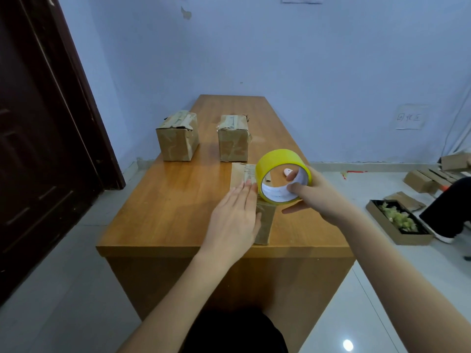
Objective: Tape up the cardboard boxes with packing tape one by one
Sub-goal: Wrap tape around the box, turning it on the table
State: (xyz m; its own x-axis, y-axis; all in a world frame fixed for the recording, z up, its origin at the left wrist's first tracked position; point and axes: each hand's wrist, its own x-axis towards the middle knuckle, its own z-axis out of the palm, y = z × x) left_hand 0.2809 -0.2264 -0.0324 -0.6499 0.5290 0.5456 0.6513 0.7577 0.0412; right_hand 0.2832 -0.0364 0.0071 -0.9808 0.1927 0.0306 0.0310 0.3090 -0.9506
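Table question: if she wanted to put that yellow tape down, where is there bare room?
Bare wood lies left of the near box under her left hand, out to the table edge, and beyond the two far boxes. It is crowded where her right hand holds the tape roll.

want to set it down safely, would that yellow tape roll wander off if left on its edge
Probably: the tape roll is a round hoop, so on edge it could roll along the smooth table. Laid flat it should stay. It looks rigid in the right hand.

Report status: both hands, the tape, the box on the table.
Left hand flat on near brown cardboard box. Right hand grips yellow packing tape roll over it. Nothing in the way.
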